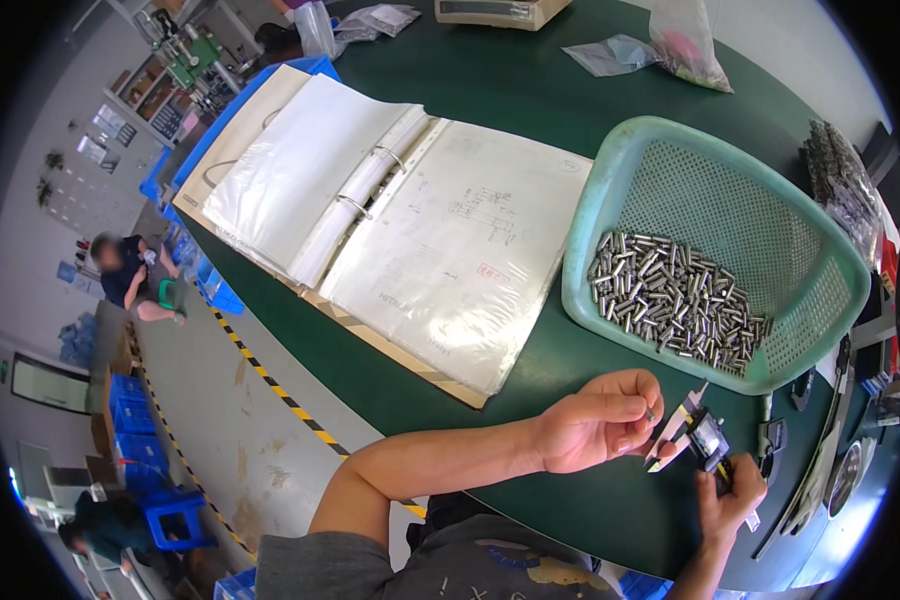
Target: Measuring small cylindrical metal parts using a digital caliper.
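Right hand (730, 495) grip: holding digital caliper (698, 437) | left hand (595, 425) grip: pinching small silver pin (650, 411)

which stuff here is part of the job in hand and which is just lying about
In use: left hand pinching a small metal pin; right hand holding digital caliper; green basket of metal pins.

Lying about: open binder; plastic bags.

We are in a factory workshop, at an inspection spot. On the dark green table (490, 90) we see a mesh basket (730, 200) of small metal pins (670, 295), a ring binder (390, 220) open at technical drawings, and a digital caliper (695, 435). Below us lie a concrete floor (220, 420) with hazard-striped tape (270, 385) and blue crates (130, 410).
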